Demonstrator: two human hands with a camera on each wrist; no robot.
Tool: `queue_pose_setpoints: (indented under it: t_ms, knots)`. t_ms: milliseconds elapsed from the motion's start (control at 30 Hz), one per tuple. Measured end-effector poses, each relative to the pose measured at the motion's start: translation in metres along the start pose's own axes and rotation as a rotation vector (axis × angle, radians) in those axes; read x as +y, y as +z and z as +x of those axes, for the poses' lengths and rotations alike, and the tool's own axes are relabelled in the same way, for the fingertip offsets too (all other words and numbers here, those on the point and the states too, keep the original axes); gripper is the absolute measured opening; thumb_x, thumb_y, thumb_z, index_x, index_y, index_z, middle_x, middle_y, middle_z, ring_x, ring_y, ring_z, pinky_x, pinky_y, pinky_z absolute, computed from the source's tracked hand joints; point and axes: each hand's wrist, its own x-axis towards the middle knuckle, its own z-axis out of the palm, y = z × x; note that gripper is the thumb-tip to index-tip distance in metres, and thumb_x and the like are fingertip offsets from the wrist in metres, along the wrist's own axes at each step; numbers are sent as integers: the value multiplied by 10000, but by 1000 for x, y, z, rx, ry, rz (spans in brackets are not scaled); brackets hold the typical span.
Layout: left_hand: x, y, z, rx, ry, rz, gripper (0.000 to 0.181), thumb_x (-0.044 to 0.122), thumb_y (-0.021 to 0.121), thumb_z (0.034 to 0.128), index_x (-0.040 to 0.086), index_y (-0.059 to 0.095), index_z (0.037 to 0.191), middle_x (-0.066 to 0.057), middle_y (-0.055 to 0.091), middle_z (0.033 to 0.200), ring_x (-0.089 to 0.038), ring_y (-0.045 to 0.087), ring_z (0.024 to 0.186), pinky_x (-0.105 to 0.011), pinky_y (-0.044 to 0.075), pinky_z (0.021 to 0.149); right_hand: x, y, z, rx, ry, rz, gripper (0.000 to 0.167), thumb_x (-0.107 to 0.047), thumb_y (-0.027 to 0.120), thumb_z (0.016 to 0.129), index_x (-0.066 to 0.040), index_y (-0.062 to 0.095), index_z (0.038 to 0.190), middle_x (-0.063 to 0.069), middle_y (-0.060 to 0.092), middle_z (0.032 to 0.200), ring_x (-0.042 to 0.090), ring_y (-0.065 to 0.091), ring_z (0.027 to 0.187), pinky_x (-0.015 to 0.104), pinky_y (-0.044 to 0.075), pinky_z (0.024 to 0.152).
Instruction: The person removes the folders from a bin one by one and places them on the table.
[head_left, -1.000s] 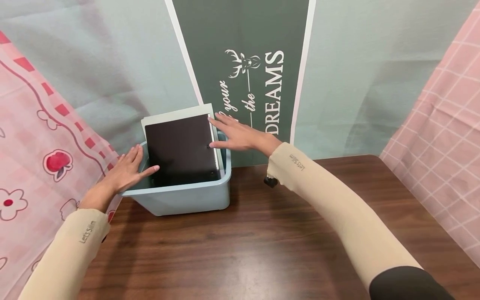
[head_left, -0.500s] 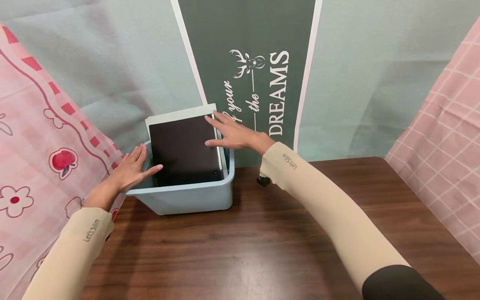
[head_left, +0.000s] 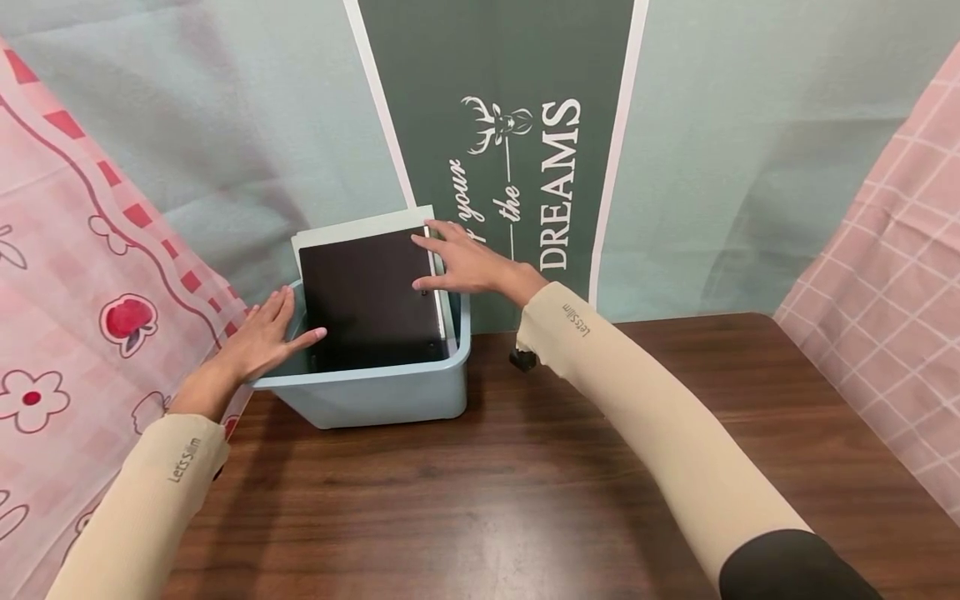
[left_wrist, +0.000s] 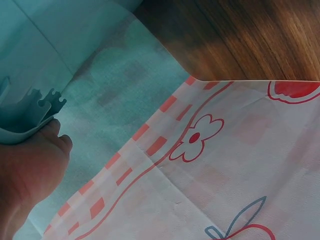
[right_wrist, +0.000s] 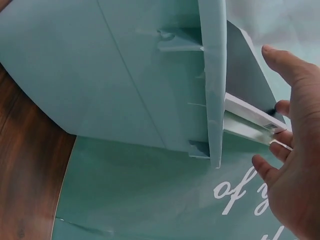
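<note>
Bin (head_left: 375, 402) in light blue plastic sits on the worktop (head_left: 480, 500), with a black flat panel (head_left: 367, 304) sticking up out of it at a tilt and a pale panel (head_left: 360, 229) right behind. Left grip (head_left: 260, 340) is loose, fingers laid over the bin's left rim. Right grip (head_left: 471, 265) is spread and relaxed too, at the black one's right edge.

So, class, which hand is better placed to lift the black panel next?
Probably the right hand: its fingers are at the right edge of the black panel; the left hand is at the left end of the tub.
</note>
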Motion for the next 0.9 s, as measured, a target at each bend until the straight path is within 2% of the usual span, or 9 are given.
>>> queue_pose_setpoints:
  t_ms: [133, 333, 533, 600, 800, 900]
  knots:
    - [1, 0, 0, -2, -2, 1, 1028, 636, 430, 1075, -44, -82, 1651, -299, -81, 1737, -476, -58, 1613, -662, -18, 1277, -1, 0, 0, 27, -13, 10, 884, -563, 715, 967, -175, 348, 1672, 142, 174, 1749, 331, 185, 1612, 497, 314, 1260]
    - [0, -1, 0, -6, -2, -2, 1025, 634, 420, 1079, -47, -92, 1648, -300, -90, 1734, -479, -57, 1612, -656, -36, 1278, -3, 3, 1, 78, -50, 69, 893, -489, 779, 945, -110, 383, 1649, 186, 224, 1695, 315, 401, 1487, 435, 392, 1202]
    - [0, -3, 1, -11, -1, -2, 1020, 635, 410, 1080, -44, -95, 1648, -296, -96, 1735, -477, -53, 1613, -655, -38, 1278, -4, 6, 2, 120, -38, 136, 890, -436, 830, 914, -99, 423, 1630, 187, 234, 1679, 300, 404, 1468, 430, 394, 1191]
    - [0, -4, 2, -11, 1, -3, 1017, 634, 408, 1081, -45, -92, 1649, -297, -93, 1735, -475, -55, 1613, -655, -42, 1278, -4, 7, 2, 131, -29, 161, 896, -420, 847, 901, -103, 429, 1628, 191, 241, 1672, 295, 458, 1424, 425, 413, 1169]
    - [0, -5, 3, -15, 7, -9, 1009, 625, 410, 1084, -47, -88, 1649, -302, -82, 1734, -474, -54, 1614, -648, -45, 1281, -7, 9, 2, 88, 7, 282, 898, -362, 869, 892, -122, 424, 1634, 217, 261, 1650, 298, 636, 1286, 355, 477, 1137]
    - [0, -5, 2, -14, 7, -14, 1011, 625, 412, 1083, -50, -88, 1648, -303, -80, 1734, -473, -54, 1614, -644, -44, 1283, -9, 9, 3, 69, 15, 318, 878, -361, 880, 883, -136, 458, 1619, 214, 327, 1603, 305, 617, 1276, 333, 496, 1105]
